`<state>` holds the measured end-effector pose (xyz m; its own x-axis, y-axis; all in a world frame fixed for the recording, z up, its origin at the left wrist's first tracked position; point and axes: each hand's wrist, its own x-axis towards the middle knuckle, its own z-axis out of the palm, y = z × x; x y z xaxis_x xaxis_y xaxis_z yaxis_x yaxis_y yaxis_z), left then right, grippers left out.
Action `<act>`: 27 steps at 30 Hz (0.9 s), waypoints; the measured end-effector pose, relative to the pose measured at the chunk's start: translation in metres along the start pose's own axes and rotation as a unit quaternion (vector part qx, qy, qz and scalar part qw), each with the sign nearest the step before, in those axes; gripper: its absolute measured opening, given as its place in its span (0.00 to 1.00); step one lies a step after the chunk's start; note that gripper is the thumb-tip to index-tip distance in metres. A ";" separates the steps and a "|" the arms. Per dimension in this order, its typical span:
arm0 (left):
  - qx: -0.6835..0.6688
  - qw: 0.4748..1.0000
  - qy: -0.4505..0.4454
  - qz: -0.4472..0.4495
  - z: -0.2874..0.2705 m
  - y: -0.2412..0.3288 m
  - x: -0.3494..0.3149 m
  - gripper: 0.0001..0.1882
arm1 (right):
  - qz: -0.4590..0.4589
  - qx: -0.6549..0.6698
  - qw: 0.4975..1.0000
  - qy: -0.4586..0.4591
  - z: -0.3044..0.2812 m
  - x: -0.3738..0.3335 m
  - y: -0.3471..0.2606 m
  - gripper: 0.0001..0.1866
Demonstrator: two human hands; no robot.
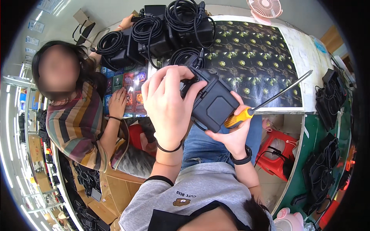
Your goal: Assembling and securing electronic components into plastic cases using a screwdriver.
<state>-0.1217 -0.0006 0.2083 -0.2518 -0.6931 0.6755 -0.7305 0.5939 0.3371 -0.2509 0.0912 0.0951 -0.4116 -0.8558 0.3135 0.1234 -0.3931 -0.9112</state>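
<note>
My left hand (167, 104) grips the upper end of a black box-shaped power adapter (214, 102), fingers curled over its top. My right hand (231, 133) supports the adapter from below and also holds a screwdriver (266, 102) with a yellow and orange handle. Its long metal shaft points up and to the right, away from the adapter. The adapter is held in the air above my lap, just in front of the table's near edge.
Several black adapters with coiled cables (154, 34) are piled at the far side of the patterned table (254, 54). A person in a striped shirt (77, 127) sits at left, one hand (117, 102) on the table. A red stool (275, 150) and a pink fan (266, 7) are at the right.
</note>
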 end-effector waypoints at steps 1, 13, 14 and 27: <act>-0.002 1.000 0.001 0.000 0.001 0.001 0.000 0.16 | 0.004 -0.002 1.000 -0.002 0.000 0.000 -0.001 0.45; -0.103 0.981 -0.050 0.155 0.004 0.001 0.027 0.24 | -0.036 0.010 0.998 0.052 -0.020 0.003 0.008 0.46; -0.139 0.970 -0.065 0.189 0.010 0.002 0.033 0.23 | -0.048 0.026 0.996 0.074 -0.028 0.003 0.007 0.46; -0.017 0.985 -0.165 -0.041 0.121 -0.068 -0.046 0.44 | 0.007 0.107 0.921 0.375 -0.099 0.004 0.000 0.24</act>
<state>-0.1379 -0.0587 0.0749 -0.3900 -0.8307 0.3972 -0.7361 0.5405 0.4075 -0.3414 0.1210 0.0698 -0.9062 -0.4205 -0.0441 0.2758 -0.5088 -0.8155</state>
